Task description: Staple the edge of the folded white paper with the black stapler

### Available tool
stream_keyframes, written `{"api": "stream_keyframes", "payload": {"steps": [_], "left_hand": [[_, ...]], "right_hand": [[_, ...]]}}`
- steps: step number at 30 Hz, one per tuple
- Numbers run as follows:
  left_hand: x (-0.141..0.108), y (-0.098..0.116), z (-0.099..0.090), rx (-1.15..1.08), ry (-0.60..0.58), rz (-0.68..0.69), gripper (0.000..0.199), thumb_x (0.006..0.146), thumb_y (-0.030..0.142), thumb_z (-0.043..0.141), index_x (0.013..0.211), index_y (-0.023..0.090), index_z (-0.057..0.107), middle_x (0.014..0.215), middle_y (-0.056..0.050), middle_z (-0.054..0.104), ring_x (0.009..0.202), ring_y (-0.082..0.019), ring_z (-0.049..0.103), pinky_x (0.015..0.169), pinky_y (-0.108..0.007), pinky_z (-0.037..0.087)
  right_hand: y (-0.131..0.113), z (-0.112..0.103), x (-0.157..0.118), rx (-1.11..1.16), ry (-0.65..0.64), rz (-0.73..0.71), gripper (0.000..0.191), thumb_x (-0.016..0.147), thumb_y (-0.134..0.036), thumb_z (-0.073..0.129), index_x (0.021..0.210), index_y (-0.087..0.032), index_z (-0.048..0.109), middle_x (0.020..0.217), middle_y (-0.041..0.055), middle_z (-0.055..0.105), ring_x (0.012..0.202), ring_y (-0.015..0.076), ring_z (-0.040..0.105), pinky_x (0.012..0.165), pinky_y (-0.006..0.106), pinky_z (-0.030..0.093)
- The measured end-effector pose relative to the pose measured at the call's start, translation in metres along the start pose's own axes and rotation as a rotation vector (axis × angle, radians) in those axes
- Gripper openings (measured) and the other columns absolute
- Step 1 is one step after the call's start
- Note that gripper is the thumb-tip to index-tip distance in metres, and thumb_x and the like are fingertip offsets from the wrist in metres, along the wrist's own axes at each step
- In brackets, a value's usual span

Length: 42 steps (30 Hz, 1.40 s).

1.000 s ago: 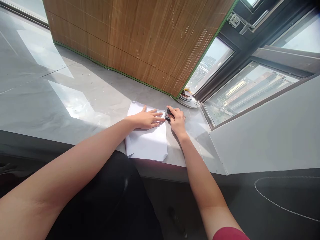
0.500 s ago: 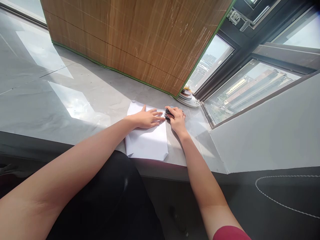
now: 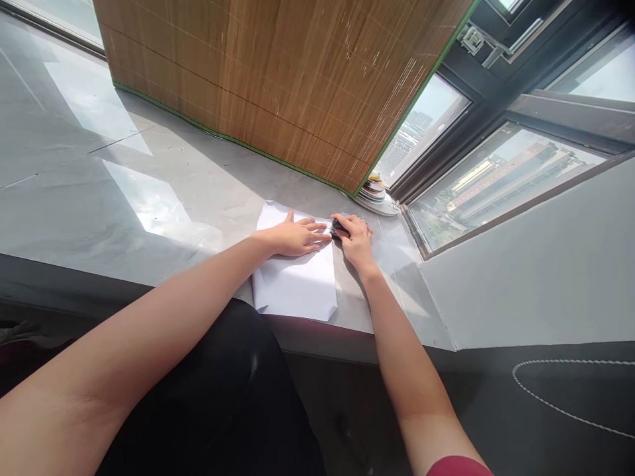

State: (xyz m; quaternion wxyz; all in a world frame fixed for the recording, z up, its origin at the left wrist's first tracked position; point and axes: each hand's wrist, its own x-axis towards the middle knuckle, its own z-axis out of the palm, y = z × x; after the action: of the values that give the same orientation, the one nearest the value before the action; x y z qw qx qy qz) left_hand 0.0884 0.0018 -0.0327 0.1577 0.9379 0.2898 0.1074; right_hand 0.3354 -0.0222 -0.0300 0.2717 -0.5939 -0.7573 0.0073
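My left hand lies flat on a white sheet of paper, fingers spread toward its right edge. The paper's lower corners are folded or bent. In my right hand is a small black stapler, fingers wrapped round it. Its front end is at the paper's right edge, close to my left fingertips. Whether its jaws are closed on the paper I cannot tell, as fingers hide part of it.
The paper rests on a grey marble-like ledge. Behind it hangs a bamboo blind with green edging. A stack of plates or discs stands in the corner by the window. A white beaded cord hangs at lower right.
The whole view has shifted slightly, so everything appears a little further right. Both hands keep nearly the same place on the paper and the stapler.
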Motion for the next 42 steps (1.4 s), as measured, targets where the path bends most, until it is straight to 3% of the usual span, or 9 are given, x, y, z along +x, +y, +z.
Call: {"api": "stream_keyframes", "payload": {"steps": [17, 25, 30, 36, 42], "left_hand": [[0.003, -0.005, 0.005, -0.032, 0.040, 0.010, 0.054, 0.108, 0.056, 0.041, 0.159, 0.049, 0.059, 0.179, 0.003, 0.040, 0.167, -0.037, 0.032, 0.134, -0.074, 0.004], [0.003, -0.003, 0.003, -0.037, 0.019, -0.006, 0.054, 0.109, 0.054, 0.041, 0.159, 0.048, 0.058, 0.179, 0.004, 0.040, 0.168, -0.035, 0.029, 0.135, -0.072, 0.001], [0.002, -0.002, 0.002, 0.007, 0.027, 0.003, 0.055, 0.111, 0.053, 0.036, 0.159, 0.042, 0.061, 0.180, -0.004, 0.039, 0.166, -0.036, 0.032, 0.133, -0.075, 0.003], [0.000, -0.001, 0.000, 0.009, 0.045, -0.008, 0.052, 0.112, 0.054, 0.039, 0.158, 0.045, 0.061, 0.178, -0.004, 0.043, 0.165, -0.036, 0.035, 0.132, -0.076, 0.007], [0.002, -0.003, 0.001, 0.022, 0.013, -0.028, 0.053, 0.113, 0.054, 0.038, 0.159, 0.043, 0.061, 0.180, -0.004, 0.039, 0.168, -0.037, 0.031, 0.133, -0.076, 0.005]], "right_hand": [[-0.002, 0.002, -0.001, -0.013, 0.001, 0.020, 0.051, 0.099, -0.021, 0.050, 0.140, -0.035, 0.075, 0.124, 0.0090, 0.072, 0.122, 0.0341, 0.057, 0.115, 0.059, 0.035], [-0.002, 0.005, -0.004, -0.141, -0.004, -0.064, 0.048, 0.099, -0.023, 0.052, 0.139, -0.036, 0.075, 0.120, 0.0094, 0.071, 0.119, 0.0357, 0.054, 0.124, 0.070, 0.021], [-0.011, 0.007, -0.007, -0.193, -0.019, -0.089, 0.045, 0.094, -0.026, 0.061, 0.135, -0.036, 0.076, 0.123, 0.0102, 0.071, 0.125, 0.0383, 0.053, 0.127, 0.074, 0.013], [0.008, 0.001, -0.004, -0.030, 0.077, 0.032, 0.063, 0.093, -0.021, 0.053, 0.155, -0.031, 0.063, 0.135, 0.0123, 0.068, 0.127, 0.0355, 0.057, 0.116, 0.061, 0.041], [0.041, -0.003, 0.003, -0.026, 0.222, 0.243, 0.054, 0.088, -0.016, 0.054, 0.138, -0.024, 0.074, 0.132, 0.0156, 0.068, 0.124, 0.0366, 0.058, 0.112, 0.056, 0.048]]}}
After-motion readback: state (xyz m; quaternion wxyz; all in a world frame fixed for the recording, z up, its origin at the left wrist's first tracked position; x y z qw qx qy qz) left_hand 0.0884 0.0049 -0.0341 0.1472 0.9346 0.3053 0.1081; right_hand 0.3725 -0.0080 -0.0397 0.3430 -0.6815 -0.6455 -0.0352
